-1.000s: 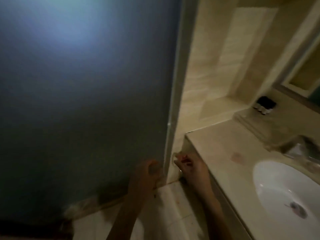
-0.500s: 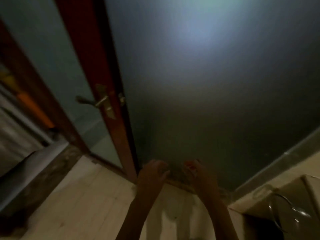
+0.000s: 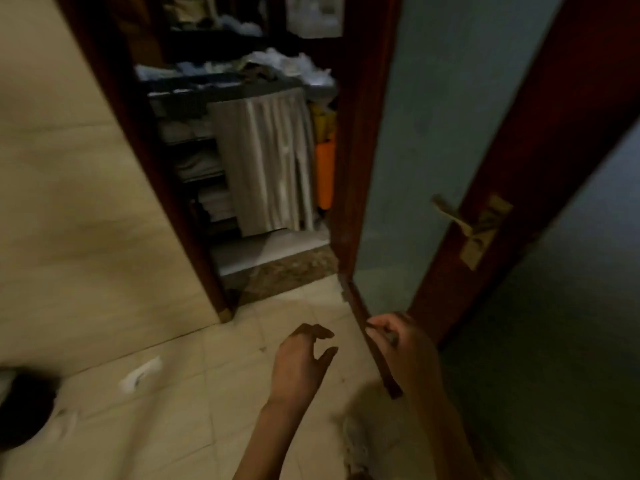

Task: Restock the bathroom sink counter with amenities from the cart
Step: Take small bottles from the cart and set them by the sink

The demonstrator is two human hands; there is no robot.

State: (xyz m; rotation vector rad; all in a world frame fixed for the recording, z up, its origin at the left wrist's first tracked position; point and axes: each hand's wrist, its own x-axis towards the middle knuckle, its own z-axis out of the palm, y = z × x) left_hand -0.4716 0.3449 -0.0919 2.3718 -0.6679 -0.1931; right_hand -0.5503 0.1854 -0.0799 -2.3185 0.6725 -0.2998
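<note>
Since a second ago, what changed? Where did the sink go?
The view swung left, away from the sink, past the glass wall, to the open door and the cart outside it. The left hand loosened from curled to spread fingers. The right hand stays curled round a small thing, too blurred to name. Both hands stayed low in front.

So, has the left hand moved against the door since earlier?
Yes. The left hand was right of the door's red edge; now it is left of it, toward the cart.
</note>
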